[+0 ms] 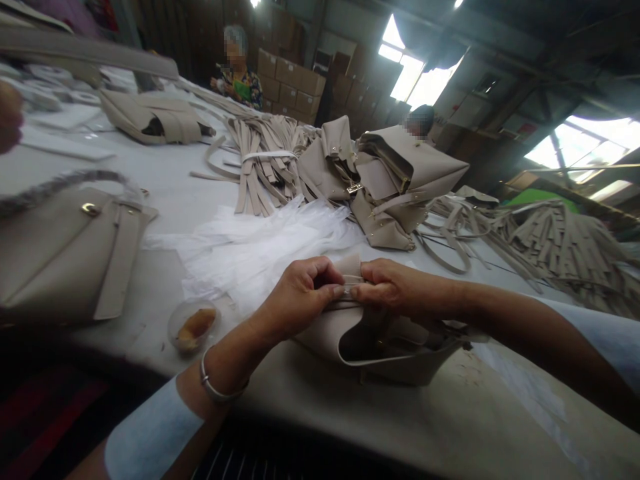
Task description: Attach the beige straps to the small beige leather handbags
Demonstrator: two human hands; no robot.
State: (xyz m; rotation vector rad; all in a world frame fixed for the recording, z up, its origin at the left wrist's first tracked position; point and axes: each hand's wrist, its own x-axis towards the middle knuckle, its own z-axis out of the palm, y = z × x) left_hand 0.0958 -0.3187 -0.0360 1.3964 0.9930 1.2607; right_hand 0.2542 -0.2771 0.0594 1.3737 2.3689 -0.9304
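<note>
A beige handbag (320, 337) lies on the table in front of me, its mouth gaping toward me and dark inside. My left hand (305, 290) pinches the layered edge at the top of the bag between thumb and fingers. Close beside it, my right hand (385, 285) grips the same edge, thumb below and fingers behind. A pale flap (349, 265) sticks up between the two hands. What exactly lies between the fingertips is too small to make out. White tissue-like strips (260, 247) are heaped just beyond my hands.
A finished-looking bag (60, 253) with a wrapped handle stands at left. Near it sits a clear bowl (194, 327) with something brown. Stacked bags (395, 177) and bundled straps (267, 160) lie farther back, more straps (555, 233) at right. Two people are beyond the table; another hand (9, 117) shows far left.
</note>
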